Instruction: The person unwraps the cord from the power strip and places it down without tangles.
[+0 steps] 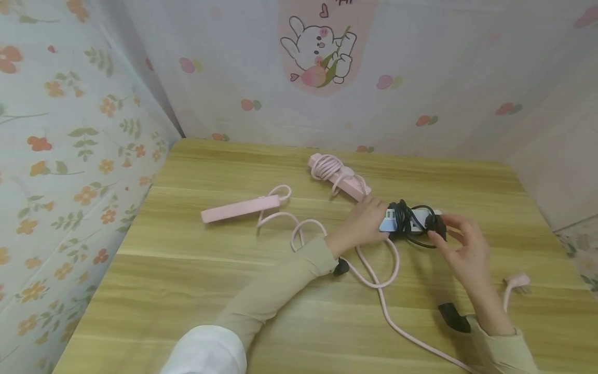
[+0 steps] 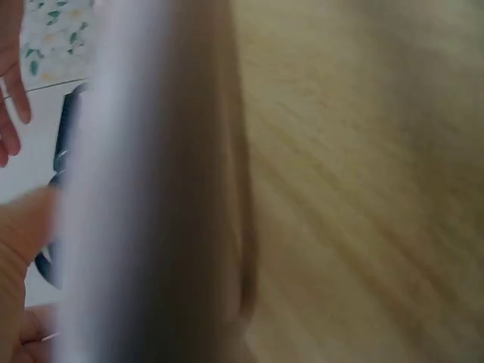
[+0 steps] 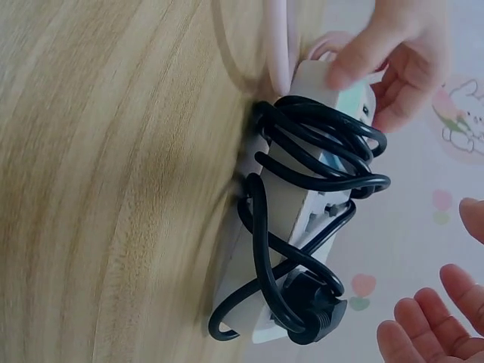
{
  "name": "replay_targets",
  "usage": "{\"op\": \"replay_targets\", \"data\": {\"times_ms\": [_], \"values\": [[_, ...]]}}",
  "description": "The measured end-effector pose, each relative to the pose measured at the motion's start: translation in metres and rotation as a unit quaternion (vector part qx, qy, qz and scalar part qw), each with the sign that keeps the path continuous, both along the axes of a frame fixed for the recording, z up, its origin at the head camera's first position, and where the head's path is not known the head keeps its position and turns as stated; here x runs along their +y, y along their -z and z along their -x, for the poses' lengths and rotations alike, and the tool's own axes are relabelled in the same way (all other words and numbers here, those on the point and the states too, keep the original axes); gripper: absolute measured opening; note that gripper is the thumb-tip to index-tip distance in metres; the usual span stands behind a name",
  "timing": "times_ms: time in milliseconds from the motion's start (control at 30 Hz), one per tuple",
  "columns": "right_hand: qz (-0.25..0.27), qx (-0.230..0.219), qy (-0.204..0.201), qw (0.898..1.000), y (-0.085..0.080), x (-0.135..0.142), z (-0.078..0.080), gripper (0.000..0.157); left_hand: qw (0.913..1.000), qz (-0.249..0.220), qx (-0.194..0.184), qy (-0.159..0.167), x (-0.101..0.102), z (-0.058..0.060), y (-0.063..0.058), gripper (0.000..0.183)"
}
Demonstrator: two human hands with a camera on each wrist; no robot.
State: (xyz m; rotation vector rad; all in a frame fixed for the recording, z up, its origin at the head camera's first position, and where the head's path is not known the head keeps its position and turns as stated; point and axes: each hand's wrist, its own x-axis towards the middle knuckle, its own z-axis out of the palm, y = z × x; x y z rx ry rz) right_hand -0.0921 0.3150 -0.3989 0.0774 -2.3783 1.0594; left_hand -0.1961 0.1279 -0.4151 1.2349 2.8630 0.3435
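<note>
A long, thin pink cord (image 1: 384, 306) runs up from the bottom right of the frame over the wood-look worktop (image 1: 163, 291), making loops near the middle. A small pink plug (image 1: 517, 281) sits at the lower right. The right hand (image 1: 467, 254), right of the middle, has its fingers spread apart and holds nothing. It is just beside a chunky black plug (image 3: 314, 310). That plug's black cord (image 1: 401, 217) wraps round a long white power strip (image 3: 283, 206), right of the middle. The left hand (image 1: 362, 223) holds the strip's left end with its thumb and fingers. Left of the middle lies a long pink power strip (image 1: 240, 209). Farther back, top middle, a pink power strip wound with cord (image 1: 350, 186) lies near a pale bunny curtain (image 1: 420, 67).
</note>
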Motion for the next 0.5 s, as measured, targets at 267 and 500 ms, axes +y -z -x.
{"op": "replay_targets", "data": {"times_ms": [267, 500], "values": [[0.006, 0.008, -0.010, 1.000, -0.0014, -0.0022, -0.0017, 0.038, 0.9970, 0.030, 0.070, -0.014, 0.0042, -0.0003, 0.0060, 0.070], [0.013, 0.002, -0.005, 1.000, -0.0004, -0.0015, -0.0040, 0.037, 0.9996, -0.023, 0.011, -0.011, 0.0075, -0.0002, 0.0098, 0.064]]}}
